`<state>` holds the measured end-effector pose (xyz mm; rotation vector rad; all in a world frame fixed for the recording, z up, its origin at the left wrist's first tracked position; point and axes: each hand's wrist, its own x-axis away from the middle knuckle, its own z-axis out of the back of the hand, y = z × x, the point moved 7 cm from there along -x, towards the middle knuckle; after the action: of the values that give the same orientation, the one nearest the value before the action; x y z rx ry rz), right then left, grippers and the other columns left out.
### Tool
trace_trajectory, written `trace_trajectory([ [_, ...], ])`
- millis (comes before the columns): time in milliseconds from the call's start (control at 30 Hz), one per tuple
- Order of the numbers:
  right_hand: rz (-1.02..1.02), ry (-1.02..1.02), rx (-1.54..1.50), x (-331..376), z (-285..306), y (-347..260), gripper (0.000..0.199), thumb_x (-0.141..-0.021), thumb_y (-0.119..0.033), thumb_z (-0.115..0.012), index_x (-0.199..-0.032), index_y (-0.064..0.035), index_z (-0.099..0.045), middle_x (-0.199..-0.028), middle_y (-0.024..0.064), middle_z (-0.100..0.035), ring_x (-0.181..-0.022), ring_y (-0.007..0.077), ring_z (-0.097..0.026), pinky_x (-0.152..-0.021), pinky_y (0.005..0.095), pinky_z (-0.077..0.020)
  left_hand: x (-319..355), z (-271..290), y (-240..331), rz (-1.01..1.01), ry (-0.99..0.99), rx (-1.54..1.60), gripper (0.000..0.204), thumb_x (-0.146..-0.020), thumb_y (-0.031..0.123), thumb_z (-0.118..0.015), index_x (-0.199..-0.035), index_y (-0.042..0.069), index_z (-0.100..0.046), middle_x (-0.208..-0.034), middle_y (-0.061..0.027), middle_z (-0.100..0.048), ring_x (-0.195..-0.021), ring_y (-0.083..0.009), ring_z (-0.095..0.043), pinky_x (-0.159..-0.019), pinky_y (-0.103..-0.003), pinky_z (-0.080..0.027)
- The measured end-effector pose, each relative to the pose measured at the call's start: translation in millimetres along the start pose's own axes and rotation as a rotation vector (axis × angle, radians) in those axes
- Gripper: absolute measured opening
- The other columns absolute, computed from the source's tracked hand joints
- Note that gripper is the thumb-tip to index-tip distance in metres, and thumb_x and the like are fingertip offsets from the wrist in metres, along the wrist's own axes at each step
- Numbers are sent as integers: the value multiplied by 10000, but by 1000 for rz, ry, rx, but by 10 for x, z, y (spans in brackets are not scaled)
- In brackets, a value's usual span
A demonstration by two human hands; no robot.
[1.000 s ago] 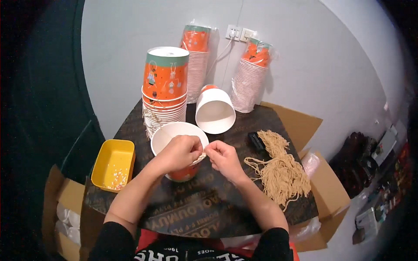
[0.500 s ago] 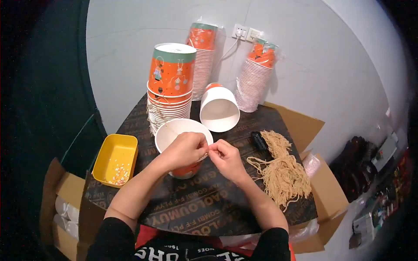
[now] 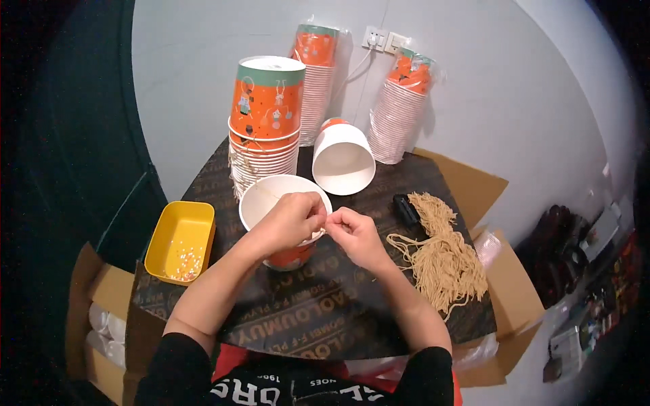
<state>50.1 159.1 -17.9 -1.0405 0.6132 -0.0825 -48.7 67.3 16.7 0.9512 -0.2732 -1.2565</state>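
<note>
At the centre of the frame we see both hands meeting over the rim of an open paper cup (image 3: 271, 196), white inside and orange outside, which stands upright on the dark printed counter (image 3: 338, 311). The left hand (image 3: 290, 222) lies across the cup's near right rim, fingers curled in a narrow grip. The right hand (image 3: 357, 233) sits just to the right of it, its fingertips pinched tight and touching those of the left. Between the two pinches we make out a short piece of thin tan string (image 3: 323, 231) right at the cup's rim; how it meets the cup we cannot tell.

Just above the cup, towards upper left, rises a stack of orange cups (image 3: 265, 128). To its right another cup (image 3: 343, 157) lies on its side, its white mouth facing us. Two wrapped cup stacks (image 3: 317, 81) lean against the wall at the top. A bundle of tan strings (image 3: 443, 260) lies on the counter at right, well apart from the hands, beside a small black object (image 3: 406, 208). A yellow tray (image 3: 181, 240) holding small beads sits at left.
</note>
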Motion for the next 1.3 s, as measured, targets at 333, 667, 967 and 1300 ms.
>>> trace_trajectory([
  [333,-297,-147,-575,27,-128,182,126,-978,-132,-550,-943,-30,-615,-662,-72,-437,-528,12,-336,-453,184,-255,-13,0,-27,-68,32,23,62,-810,-7,-611,-865,-25,-589,-748,-133,-650,-704,-221,-654,-633,-332,-514],
  [667,-321,-108,-676,17,-115,255,110,-966,-141,-577,-936,-41,-612,-658,-76,-435,-524,15,-332,-453,184,-255,36,-14,102,-109,-13,-69,74,-805,18,-651,-855,-29,-625,-776,-144,-684,-712,-211,-675,-649,-333,-532],
  [967,-266,-60,-549,-1,-68,295,135,-967,-184,-570,-901,-68,-589,-662,-81,-434,-529,5,-365,-440,184,-288,74,0,161,-97,24,-193,103,-791,68,-649,-808,-30,-621,-787,-204,-648,-784,-376,-650,-694,-428,-504],
  [1300,-194,155,-142,-104,198,634,180,-959,-170,-512,-880,-15,-560,-693,26,-522,-613,124,-506,-553,296,-428,105,22,204,-200,-100,-253,62,-770,23,-599,-794,-34,-607,-896,-188,-585,-846,-380,-608,-755,-434,-483],
])
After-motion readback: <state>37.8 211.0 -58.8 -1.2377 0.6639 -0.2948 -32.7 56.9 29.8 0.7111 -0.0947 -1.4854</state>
